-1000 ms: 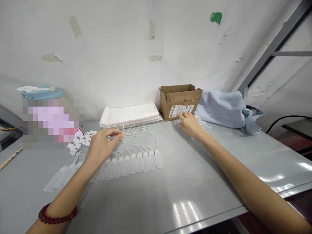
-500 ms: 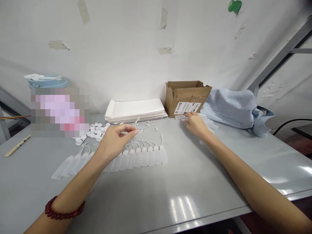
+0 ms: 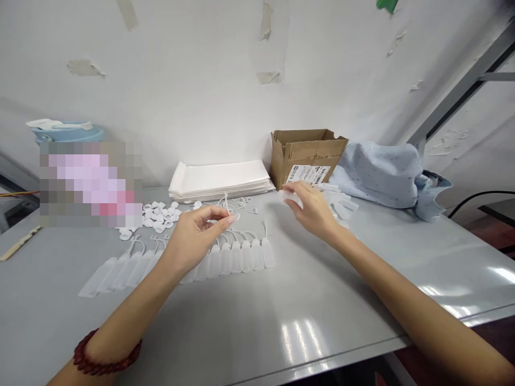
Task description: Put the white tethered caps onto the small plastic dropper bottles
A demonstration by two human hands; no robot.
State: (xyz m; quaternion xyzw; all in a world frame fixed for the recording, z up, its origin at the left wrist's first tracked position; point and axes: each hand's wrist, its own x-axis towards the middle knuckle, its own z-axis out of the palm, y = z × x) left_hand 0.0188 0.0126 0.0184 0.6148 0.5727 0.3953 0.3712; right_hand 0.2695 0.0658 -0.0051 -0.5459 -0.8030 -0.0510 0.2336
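My left hand (image 3: 197, 236) hovers above a row of small translucent plastic bottles (image 3: 225, 257) lying side by side on the grey table (image 3: 281, 300). Its thumb and fingers pinch a small white cap with a thin strap (image 3: 234, 217). My right hand (image 3: 311, 210) is lifted in front of the cardboard box (image 3: 306, 155), fingers curled round a small translucent bottle (image 3: 290, 196). More loose bottles (image 3: 340, 198) lie just right of that hand.
A pile of white caps (image 3: 156, 214) and loose straps (image 3: 237, 205) lies behind the row. A stack of white bags (image 3: 219, 179) sits against the wall. A pale blue cloth (image 3: 382, 174) lies right of the box. A blue container (image 3: 66, 131) stands far left.
My right hand has left the pile by the box and moved left and up with a bottle. My left hand has lifted slightly, keeping its pinch on the cap.
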